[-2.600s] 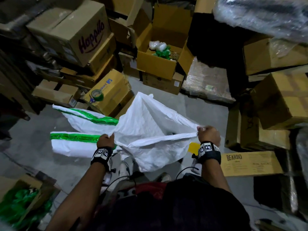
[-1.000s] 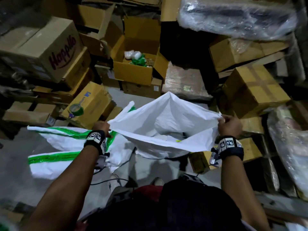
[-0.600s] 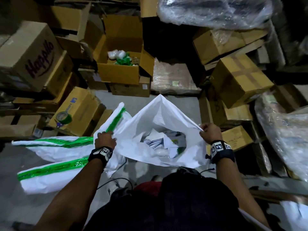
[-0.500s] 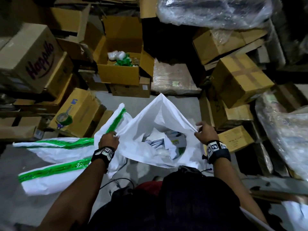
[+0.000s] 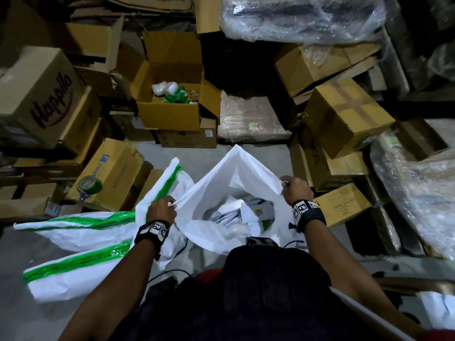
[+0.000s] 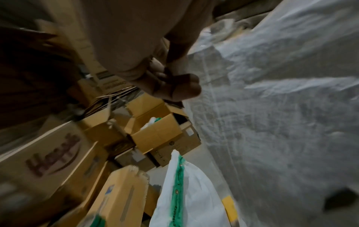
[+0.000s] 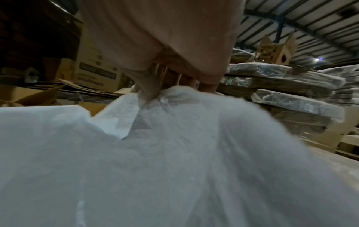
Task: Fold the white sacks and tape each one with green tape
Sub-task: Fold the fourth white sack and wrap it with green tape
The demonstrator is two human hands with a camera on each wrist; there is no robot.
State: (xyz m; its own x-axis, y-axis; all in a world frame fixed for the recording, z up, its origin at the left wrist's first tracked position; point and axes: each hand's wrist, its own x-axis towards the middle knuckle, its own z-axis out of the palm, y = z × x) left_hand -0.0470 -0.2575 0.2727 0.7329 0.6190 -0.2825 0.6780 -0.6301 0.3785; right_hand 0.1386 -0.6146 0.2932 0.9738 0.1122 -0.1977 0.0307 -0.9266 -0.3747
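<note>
The person holds a large white woven plastic sack point(image 5: 214, 190) open in front of the body, its mouth pulled wide between both hands. The left hand point(image 5: 161, 210) has its fingers curled around the left edge of the mouth and grips it; in the left wrist view the fingers point(image 6: 180, 86) are bent tightly at the sack's edge, but the picture is blurred and the fabric inside the grip is hard to see. The right hand point(image 5: 296, 190) pinches the right edge of the mouth between thumb and fingers, and the right wrist view shows the thumb point(image 7: 149, 90) pressing into the bunched white fabric. Inside the sack lie pale folded packets point(image 5: 246, 212), and what they are cannot be made out. The lower part of the sack is hidden behind the person's dark clothing. To the left, on the grey floor point(image 5: 29, 254), lie other white sacks with green tape stripes point(image 5: 81, 222), partly covered by the left arm. A roll of green tape point(image 5: 89, 184) rests on a brown cardboard box point(image 5: 110, 173) to the left of the open sack. Many cardboard boxes stand around, some cut off by the frame
</note>
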